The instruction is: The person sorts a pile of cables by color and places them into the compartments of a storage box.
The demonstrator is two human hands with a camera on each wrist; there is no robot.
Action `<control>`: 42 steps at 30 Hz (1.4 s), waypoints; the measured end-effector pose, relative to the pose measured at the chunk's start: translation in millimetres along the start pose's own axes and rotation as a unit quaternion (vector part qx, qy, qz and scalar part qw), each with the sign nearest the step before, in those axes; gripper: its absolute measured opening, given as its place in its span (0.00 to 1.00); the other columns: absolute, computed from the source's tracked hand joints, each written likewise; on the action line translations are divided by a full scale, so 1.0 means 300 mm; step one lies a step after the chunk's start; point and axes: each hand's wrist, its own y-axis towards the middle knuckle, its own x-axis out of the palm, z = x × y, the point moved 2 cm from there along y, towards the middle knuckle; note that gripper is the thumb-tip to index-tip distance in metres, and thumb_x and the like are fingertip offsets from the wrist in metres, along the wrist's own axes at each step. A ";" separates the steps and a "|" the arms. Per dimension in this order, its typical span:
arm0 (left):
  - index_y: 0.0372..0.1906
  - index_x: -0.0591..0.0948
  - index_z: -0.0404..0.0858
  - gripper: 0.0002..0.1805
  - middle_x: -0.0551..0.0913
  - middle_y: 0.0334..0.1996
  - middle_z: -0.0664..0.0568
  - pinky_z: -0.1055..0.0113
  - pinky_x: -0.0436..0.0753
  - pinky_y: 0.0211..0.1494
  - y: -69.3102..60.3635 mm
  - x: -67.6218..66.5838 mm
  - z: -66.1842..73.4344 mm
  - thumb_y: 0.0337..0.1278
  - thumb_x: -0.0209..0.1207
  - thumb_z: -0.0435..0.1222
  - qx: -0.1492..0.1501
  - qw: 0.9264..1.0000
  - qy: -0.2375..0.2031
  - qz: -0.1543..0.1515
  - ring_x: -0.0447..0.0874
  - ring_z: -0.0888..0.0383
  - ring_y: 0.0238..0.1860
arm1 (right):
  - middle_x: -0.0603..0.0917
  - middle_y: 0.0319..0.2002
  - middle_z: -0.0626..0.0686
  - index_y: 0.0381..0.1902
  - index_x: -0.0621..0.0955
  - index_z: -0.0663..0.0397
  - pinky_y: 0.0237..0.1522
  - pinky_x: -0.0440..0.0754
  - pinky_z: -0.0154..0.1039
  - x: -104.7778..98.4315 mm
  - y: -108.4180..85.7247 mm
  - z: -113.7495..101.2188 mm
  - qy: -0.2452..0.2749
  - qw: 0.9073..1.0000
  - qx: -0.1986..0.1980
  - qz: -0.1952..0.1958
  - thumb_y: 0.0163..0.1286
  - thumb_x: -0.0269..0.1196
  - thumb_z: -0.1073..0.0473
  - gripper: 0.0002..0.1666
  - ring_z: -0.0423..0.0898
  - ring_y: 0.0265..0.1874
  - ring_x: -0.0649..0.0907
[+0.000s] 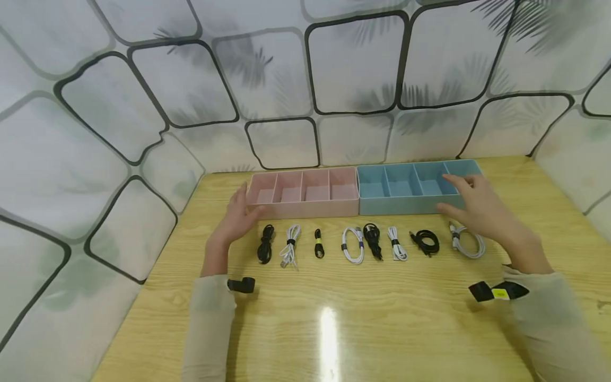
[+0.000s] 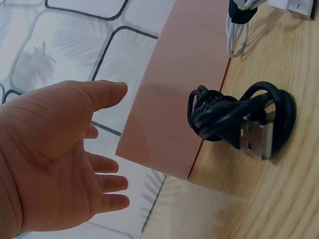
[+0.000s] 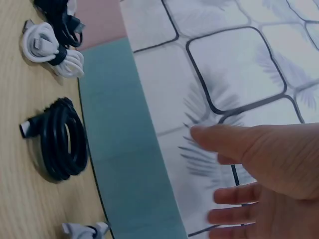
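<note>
The left hand (image 1: 236,215) is at the left end of the pink four-compartment box (image 1: 310,210), fingers relaxed, holding nothing; whether it touches the box I cannot tell. Over the right end of the blue four-compartment box (image 1: 406,205) hovers the right hand (image 1: 482,207), its thumb and fingers spread. The left wrist view has the left hand (image 2: 65,154) beside the pink box (image 2: 169,94) and a black cable (image 2: 224,112). In the right wrist view the right hand (image 3: 269,174) is apart from the blue box (image 3: 129,144), with a black coiled cable (image 3: 62,142) beyond.
In front of the boxes lies a row of bundled cables, among them a white one (image 1: 290,245), a small black one (image 1: 319,244) and a white loop (image 1: 344,246). A grey-white coiled cable (image 1: 472,254) lies below the right hand. A patterned wall (image 1: 353,69) stands behind the table (image 1: 286,329).
</note>
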 end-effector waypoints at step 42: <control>0.78 0.44 0.30 0.34 0.52 0.76 0.31 0.47 0.55 0.75 0.016 0.027 -0.019 0.77 0.40 0.38 -0.003 0.997 -0.073 0.022 0.52 0.38 0.76 | 0.80 0.25 0.51 0.39 0.79 0.71 0.24 0.82 0.42 0.057 -0.035 0.209 0.091 0.967 0.096 -0.217 0.55 0.63 0.69 0.12 0.45 0.21 0.79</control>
